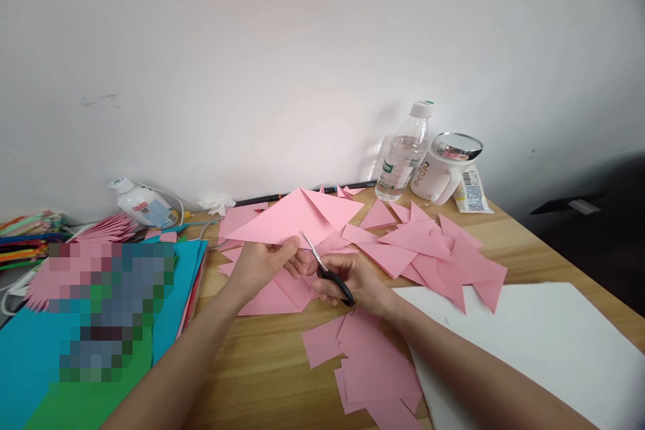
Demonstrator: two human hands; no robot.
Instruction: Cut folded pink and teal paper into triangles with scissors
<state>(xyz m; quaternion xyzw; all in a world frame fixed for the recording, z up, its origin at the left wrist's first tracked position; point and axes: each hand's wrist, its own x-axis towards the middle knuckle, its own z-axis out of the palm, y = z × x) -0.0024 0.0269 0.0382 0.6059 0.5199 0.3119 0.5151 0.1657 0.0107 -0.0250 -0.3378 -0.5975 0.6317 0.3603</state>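
Your left hand (259, 263) pinches the folded pink sheet (295, 216) at its lower edge, lifted just above the tabletop (262, 363), while your right hand (347, 279) grips the scissors (326, 270) at that edge. The paper looks light, floppy and easily creased: hold it near the blades.

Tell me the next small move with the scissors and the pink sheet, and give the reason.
Probably close the scissors a little further along the folded pink sheet. The right hand has the blades at the sheet's lower edge, and the left hand pinches that edge right beside them, so the paper looks held taut for a cut.
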